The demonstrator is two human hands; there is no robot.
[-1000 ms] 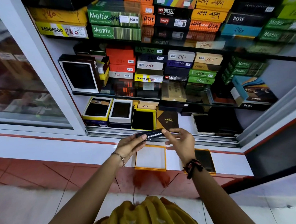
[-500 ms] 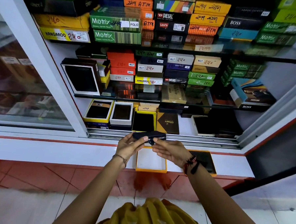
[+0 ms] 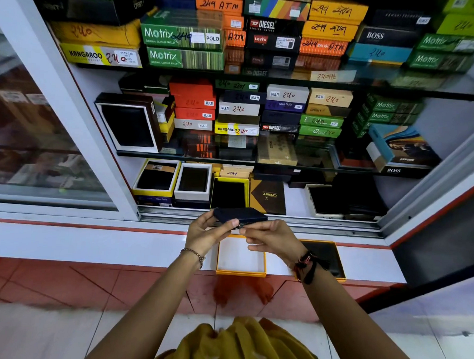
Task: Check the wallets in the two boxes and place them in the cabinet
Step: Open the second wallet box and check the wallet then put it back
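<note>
A dark navy wallet (image 3: 239,214) is held flat above the white ledge, in front of the open cabinet (image 3: 258,220). My left hand (image 3: 205,232) grips its left end from below. My right hand (image 3: 271,237) pinches its front right edge, where a zipper shows. Under the hands stands an open orange-rimmed box (image 3: 241,257) with a white, empty inside. A second orange-rimmed box (image 3: 326,256) to its right holds something dark and is partly hidden by my right wrist.
The cabinet's bottom shelf holds open boxes with dark wallets: a yellow one (image 3: 157,179), a white one (image 3: 193,181), a yellow-green one (image 3: 229,192), a brown box (image 3: 268,196). Glass shelves above carry stacked labelled boxes. The sliding glass door (image 3: 40,141) stands at left.
The wallet has turned from edge-on and tilted to lying flat. My right hand slid down to its front edge. Both hands stay above the empty box.
</note>
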